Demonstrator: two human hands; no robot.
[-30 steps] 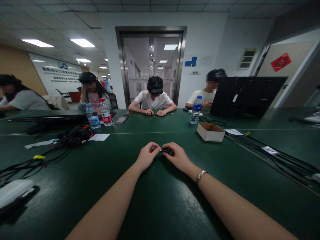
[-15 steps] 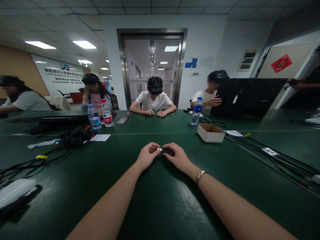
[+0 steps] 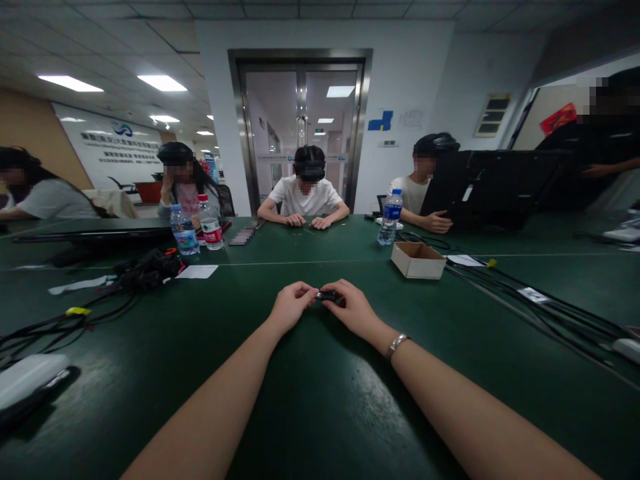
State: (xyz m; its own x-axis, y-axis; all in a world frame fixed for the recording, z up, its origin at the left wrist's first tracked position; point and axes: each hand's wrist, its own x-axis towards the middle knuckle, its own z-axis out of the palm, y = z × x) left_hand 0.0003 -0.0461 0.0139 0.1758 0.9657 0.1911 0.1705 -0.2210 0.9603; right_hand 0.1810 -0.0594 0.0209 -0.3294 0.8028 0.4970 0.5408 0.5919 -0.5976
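Both of my hands meet above the middle of the green table point(image 3: 310, 373). Between them is a small, slim black object with a shiny silver end point(image 3: 327, 295), too small for its kind to be told. My right hand point(image 3: 354, 305) pinches the black part between thumb and fingers. At the silver end, the thumb and fingers of my left hand point(image 3: 293, 305) are closed on it. The fingers cover much of the object. A metal bracelet point(image 3: 397, 346) circles my right wrist.
An open cardboard box point(image 3: 418, 263) stands beyond my right hand, near a water bottle point(image 3: 390, 217). Black cables point(image 3: 520, 290) run along the right. At left are two bottles point(image 3: 185, 230), a black cable bundle point(image 3: 147, 270) and a white device point(image 3: 33, 380). Several people sit around.
My hands keep their grip, and less of the silver end shows between them. The person at right has lowered a hand along the monitor; another in black has moved further into view.
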